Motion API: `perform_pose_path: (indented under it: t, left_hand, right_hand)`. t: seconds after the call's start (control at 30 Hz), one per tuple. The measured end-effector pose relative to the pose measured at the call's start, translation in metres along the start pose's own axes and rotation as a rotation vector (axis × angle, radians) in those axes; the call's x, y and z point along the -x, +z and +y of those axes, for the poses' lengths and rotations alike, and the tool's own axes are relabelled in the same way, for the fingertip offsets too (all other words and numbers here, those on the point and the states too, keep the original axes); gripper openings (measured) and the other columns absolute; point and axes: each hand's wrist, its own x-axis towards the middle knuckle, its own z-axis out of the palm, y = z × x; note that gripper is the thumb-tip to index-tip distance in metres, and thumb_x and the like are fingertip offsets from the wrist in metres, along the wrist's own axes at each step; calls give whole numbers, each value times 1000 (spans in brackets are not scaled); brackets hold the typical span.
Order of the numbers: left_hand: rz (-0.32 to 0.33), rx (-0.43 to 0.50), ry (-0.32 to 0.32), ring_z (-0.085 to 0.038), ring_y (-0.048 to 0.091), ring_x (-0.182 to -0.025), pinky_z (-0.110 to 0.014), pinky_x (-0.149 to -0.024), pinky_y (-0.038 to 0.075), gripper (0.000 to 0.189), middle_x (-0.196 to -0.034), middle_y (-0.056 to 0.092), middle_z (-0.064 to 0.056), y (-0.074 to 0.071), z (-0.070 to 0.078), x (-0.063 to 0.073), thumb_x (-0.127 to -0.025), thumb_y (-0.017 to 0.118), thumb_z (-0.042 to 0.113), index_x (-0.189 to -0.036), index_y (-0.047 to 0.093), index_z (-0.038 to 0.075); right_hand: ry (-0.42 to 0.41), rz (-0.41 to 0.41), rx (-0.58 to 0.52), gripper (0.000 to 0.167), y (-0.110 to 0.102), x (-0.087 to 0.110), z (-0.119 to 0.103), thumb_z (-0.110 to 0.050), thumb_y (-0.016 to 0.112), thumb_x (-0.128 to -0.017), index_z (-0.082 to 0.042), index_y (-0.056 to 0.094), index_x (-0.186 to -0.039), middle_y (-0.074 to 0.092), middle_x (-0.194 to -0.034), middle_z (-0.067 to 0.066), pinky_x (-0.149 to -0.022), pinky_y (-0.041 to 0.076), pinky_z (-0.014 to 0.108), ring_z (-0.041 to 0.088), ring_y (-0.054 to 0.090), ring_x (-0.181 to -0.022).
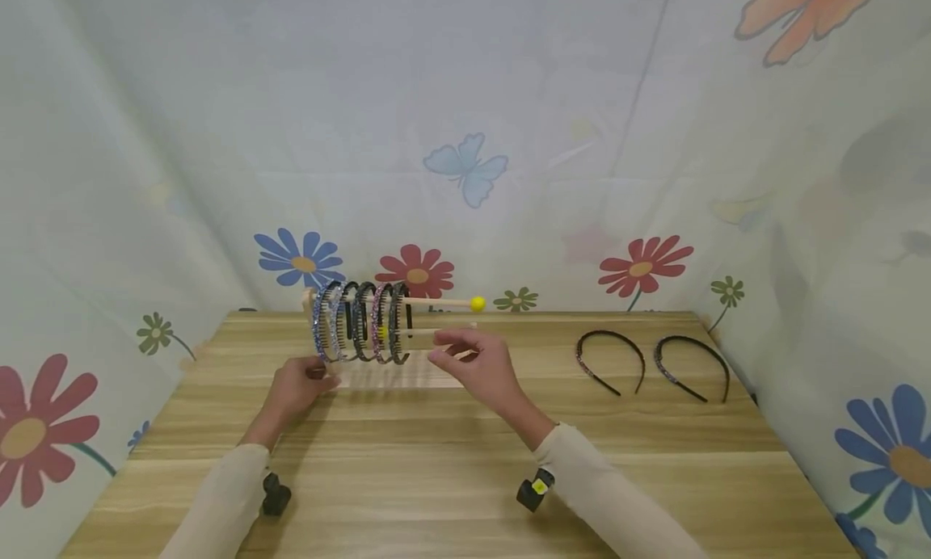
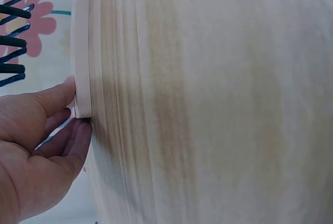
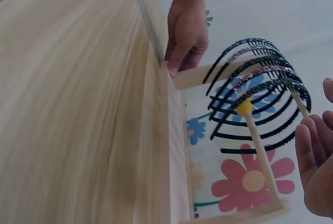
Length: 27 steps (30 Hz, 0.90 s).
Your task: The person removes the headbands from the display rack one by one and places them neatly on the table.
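Several toothed, glittery headbands (image 1: 378, 325) hang in a row on the upper dowel of a wooden rack (image 3: 178, 161), toward its left end. A yellow ball (image 1: 477, 304) caps that dowel, and a second yellow ball (image 3: 244, 105) shows on a lower dowel. My left hand (image 1: 296, 388) pinches the left end of the rack's base between thumb and fingers, as the left wrist view also shows. Beside the rack's right side is my right hand (image 1: 483, 371), thumb and fingers apart with nothing between them. Its fingertips overlap the lower dowel's end in the head view.
Two more headbands (image 1: 611, 333) (image 1: 691, 339) lie side by side on the right of the wood-grain table (image 1: 436, 478). Behind the table hangs a pale cloth (image 1: 349, 139) printed with flowers and butterflies. Small dark cameras (image 1: 275, 494) are strapped to both wrists.
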Motion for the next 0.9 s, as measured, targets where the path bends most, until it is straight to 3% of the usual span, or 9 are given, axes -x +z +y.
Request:
perform_pose_path:
  t: [0.4, 0.57, 0.9]
  left_hand:
    - [-8, 17, 0, -43, 69, -106, -56, -92, 55, 22, -116, 71, -28, -1, 1, -1, -93, 76, 19, -101, 73, -1]
    - [-12, 24, 1, -43, 68, -107, -55, -93, 55, 22, -118, 70, -28, -1, 1, -2, -93, 76, 18, -103, 73, -1]
    - [-10, 18, -12, -43, 69, -105, -55, -91, 55, 26, -115, 71, -28, 0, 0, -1, -93, 76, 19, -105, 72, -3]
  right_hand:
    - [32, -55, 6, 40, 39, -14, 10, -34, 80, -90, -15, 74, -124, 75, -118, 0, -75, 59, 28, 9, 70, -89]
    - [73, -73, 1, 42, 49, -15, 13, -35, 80, -90, -16, 72, -127, 75, -118, -3, -77, 58, 27, 9, 70, -92]
    - [74, -65, 26, 39, 62, -21, 19, -33, 79, -91, -14, 73, -124, 76, -112, -1, -76, 58, 26, 8, 70, -89]
